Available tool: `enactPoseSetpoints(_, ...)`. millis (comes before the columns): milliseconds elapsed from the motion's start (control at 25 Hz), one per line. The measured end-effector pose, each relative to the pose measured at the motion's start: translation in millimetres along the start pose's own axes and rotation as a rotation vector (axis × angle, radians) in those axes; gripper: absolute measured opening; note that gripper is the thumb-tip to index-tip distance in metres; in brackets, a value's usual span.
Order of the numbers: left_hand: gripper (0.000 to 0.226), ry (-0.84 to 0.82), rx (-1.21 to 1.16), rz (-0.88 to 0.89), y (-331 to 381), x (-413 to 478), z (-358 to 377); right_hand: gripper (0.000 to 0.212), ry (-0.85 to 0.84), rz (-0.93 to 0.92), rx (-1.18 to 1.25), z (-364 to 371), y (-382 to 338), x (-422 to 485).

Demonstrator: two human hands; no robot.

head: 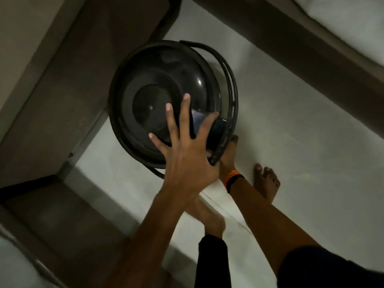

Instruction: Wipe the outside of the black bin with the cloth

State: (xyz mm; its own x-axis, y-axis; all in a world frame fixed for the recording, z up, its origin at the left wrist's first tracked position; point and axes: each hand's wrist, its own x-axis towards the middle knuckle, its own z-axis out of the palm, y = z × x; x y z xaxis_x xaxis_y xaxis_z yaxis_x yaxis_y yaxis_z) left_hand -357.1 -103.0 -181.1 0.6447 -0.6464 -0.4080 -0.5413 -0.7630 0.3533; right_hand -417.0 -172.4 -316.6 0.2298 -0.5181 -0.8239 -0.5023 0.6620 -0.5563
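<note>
I look straight down on the round black bin (158, 84), which stands on a pale floor with its domed lid closed and a slotted outer ring (230, 86) around its right side. My left hand (185, 154) lies spread on the lid's near right part, fingers apart. A dark glossy flat piece (218, 132) shows under its thumb and forefinger; I cannot tell what it is. My right hand (230, 150), with an orange and black wristband (232, 180), reaches to the bin's near right side below the ring. Its fingers are hidden. No cloth is visible.
Dark brown furniture (68, 90) stands close against the bin's left and far side. A bed with white bedding (342, 23) runs along the upper right. My bare feet (267, 183) stand on the pale floor (301, 132) just near of the bin.
</note>
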Motion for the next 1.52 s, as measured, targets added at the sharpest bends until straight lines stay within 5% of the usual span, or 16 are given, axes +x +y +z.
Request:
enactPoseSetpoints(200,0.099,0.059,0.242,0.018,-7.3,10.2,33.1,0.026,-0.188,-0.217,-0.059,-44.0,-30.3,-26.9)
enactPoseSetpoints(560,0.096,0.01,0.203,-0.133,-22.7,0.5,14.7,0.013,-0.103,-0.596,-0.246,-62.0,-150.9,-44.7)
enactPoseSetpoints(720,0.084,0.121,0.129,-0.217,-52.3,-3.9,-29.4,0.013,-0.217,-0.784,-0.391,-20.7,-207.4,-64.8)
enactPoseSetpoints(960,0.078,0.361,0.207,-0.284,-141.7,21.6,-130.5,0.02,-0.426,-0.676,-0.296,120.5,-284.4,-90.1)
enactPoseSetpoints(1080,0.082,0.421,0.211,-0.341,-191.2,44.0,-174.5,0.021,-0.468,-0.907,-0.37,194.4,-320.1,-108.1)
enactPoseSetpoints(1200,0.086,0.395,0.167,-0.392,-233.9,73.2,-207.3,0.027,-0.503,-1.381,-0.927,267.8,-339.5,-103.1)
enactPoseSetpoints(1320,0.085,0.334,0.09,-0.472,-260.5,100.5,-214.7,0.05,-0.561,-1.337,-1.616,311.1,-323.4,-74.2)
enactPoseSetpoints(1400,0.082,0.274,-0.028,-0.522,-269.3,110.0,-212.8,0.061,-0.519,-1.362,-1.827,315.9,-300.0,-50.3)
enactPoseSetpoints(1520,0.083,0.211,-0.055,-0.545,-269.9,112.8,-208.7,0.066,-0.42,-1.474,-1.775,315.5,-290.1,-34.8)
